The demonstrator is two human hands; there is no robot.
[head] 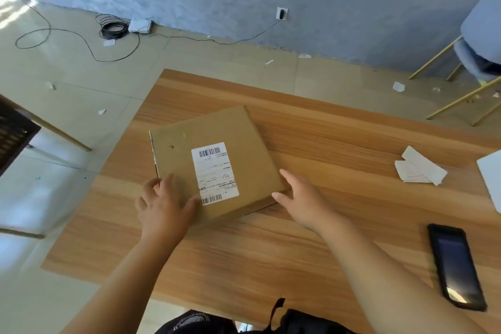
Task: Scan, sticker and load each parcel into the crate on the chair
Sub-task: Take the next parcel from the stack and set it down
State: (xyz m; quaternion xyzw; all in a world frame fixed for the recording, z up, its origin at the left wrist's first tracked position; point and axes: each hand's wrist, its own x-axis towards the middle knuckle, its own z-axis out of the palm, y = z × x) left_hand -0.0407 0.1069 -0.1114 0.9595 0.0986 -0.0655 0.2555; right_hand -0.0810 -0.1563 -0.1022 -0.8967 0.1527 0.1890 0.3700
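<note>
A flat brown cardboard parcel (230, 133) lies on the wooden table (325, 238), with a white barcode label (215, 173) on its top. My left hand (162, 203) lies on the parcel's near left corner, fingers spread, thumb close to the label. My right hand (301, 195) touches the parcel's near right corner with straight fingers. A black handheld scanner (456, 266) lies screen up at the table's right. At the left edge, part of a dark slatted crate (12, 133) sits on a chair.
Loose white sticker sheets (418, 168) lie on the table to the right, and a white sheet (492, 179) at the right edge. A blue chair (477, 43) with gold legs stands at the back right. Cables (113, 28) and paper scraps lie on the floor.
</note>
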